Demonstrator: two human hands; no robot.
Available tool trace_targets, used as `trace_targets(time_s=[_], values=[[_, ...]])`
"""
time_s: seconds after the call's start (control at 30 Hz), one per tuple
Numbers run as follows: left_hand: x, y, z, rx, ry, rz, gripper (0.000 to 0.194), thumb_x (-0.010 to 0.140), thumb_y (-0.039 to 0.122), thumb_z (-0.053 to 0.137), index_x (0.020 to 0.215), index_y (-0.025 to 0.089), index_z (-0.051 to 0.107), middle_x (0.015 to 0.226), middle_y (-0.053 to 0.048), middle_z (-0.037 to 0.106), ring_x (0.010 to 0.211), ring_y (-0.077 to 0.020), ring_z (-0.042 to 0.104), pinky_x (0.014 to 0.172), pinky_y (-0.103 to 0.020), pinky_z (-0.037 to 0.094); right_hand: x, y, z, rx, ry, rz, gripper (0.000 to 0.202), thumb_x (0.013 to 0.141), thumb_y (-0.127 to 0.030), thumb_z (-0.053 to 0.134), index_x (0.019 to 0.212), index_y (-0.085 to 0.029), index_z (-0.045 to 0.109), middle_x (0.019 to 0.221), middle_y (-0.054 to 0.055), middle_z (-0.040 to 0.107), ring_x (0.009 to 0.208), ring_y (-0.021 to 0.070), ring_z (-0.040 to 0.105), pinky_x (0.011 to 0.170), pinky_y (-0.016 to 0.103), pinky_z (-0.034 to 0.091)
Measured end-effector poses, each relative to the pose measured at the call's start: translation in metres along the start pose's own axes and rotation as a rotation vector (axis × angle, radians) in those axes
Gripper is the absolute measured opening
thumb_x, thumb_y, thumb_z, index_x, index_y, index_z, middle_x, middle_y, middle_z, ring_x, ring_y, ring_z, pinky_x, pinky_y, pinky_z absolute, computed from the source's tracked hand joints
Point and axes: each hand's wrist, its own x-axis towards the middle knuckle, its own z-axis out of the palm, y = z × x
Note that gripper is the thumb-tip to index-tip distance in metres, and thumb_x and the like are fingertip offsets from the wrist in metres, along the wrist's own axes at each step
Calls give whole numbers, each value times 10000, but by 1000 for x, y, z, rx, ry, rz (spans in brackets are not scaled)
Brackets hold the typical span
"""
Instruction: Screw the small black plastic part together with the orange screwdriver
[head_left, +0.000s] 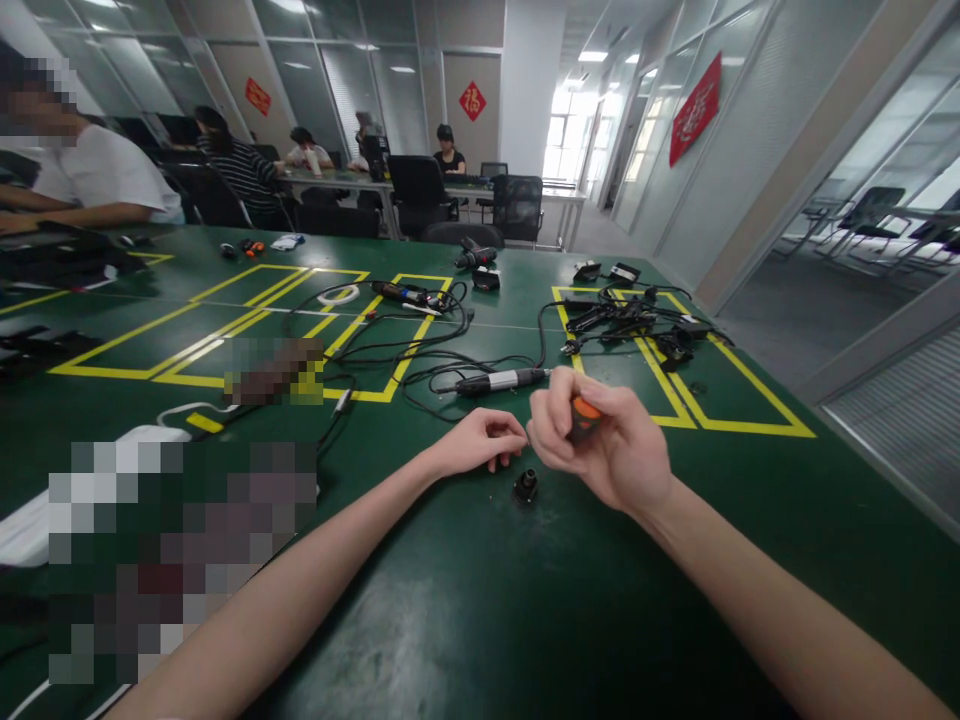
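My right hand [600, 435] is closed around a screwdriver [585, 415] with an orange-and-black handle; its shaft is hidden by the fingers. Close to its left, my left hand [484, 440] rests low over the table, thumb and fingers pinched together. What the pinch holds, if anything, I cannot make out. Just below and between the two hands, a small black part [526, 486] with a round neck stands on the green table [465, 600], touched by neither hand. Beyond the hands lies a grey-and-black electric screwdriver [502, 381] with a cable.
Black cables [420, 350] tangle behind my hands. A heap of black tools and cords [619, 320] lies at right, near yellow tape lines [757, 433]. A black drill [474, 255] stands farther back. A white power strip [142, 440] is at left. A person [105, 170] sits at the far left.
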Motion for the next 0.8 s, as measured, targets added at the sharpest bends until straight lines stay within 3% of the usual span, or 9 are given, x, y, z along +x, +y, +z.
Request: trace_targets(time_s=[0.13, 0.27, 0.4, 0.5, 0.63, 0.8], values=[[0, -3, -1, 18, -9, 9, 195, 810, 322, 728, 811, 130, 690, 633, 14, 643, 496, -85, 552, 425, -180, 453, 2, -2, -3, 2, -10, 30, 436, 997, -334, 408, 606, -177, 520, 544, -39, 373, 456, 91, 280, 456, 240, 236], [-2, 1, -4, 0, -75, 21, 256, 831, 376, 726, 850, 120, 720, 695, -16, 688, 543, -95, 568, 476, -195, 466, 0, -2, -4, 63, -31, 32, 295, 932, -429, 451, 750, -208, 519, 488, -86, 310, 435, 89, 187, 440, 218, 212], [-4, 6, -8, 8, -177, -19, 276, 853, 385, 724, 923, 121, 758, 788, -42, 731, 628, -110, 608, 561, -207, 473, 0, -2, -3, 5, -3, 24, 245, 918, -385, 508, 746, -211, 500, 523, -66, 439, 410, 85, 263, 424, 217, 239], [-5, 7, -12, -13, -249, -15, 290, 856, 394, 723, 956, 126, 767, 870, -54, 746, 675, -117, 622, 602, -216, 476, 0, -1, -2, -56, -35, 34, 401, 988, -384, 439, 657, -186, 547, 527, -22, 513, 391, 93, 351, 410, 238, 262], [-6, 10, -14, -36, -317, -27, 333, 869, 442, 707, 968, 129, 766, 847, -51, 734, 678, -123, 619, 638, -233, 475, -1, 2, -3, -8, -44, 56, 502, 997, -428, 406, 561, -198, 504, 439, -68, 308, 392, 90, 256, 416, 242, 210], [-8, 16, -10, -44, -403, -58, 332, 862, 407, 724, 1059, 141, 754, 890, -47, 735, 705, -128, 639, 639, -227, 471, -1, -1, -3, 17, -61, 34, 274, 921, -438, 454, 772, -213, 503, 463, -103, 322, 405, 83, 199, 445, 227, 236]])
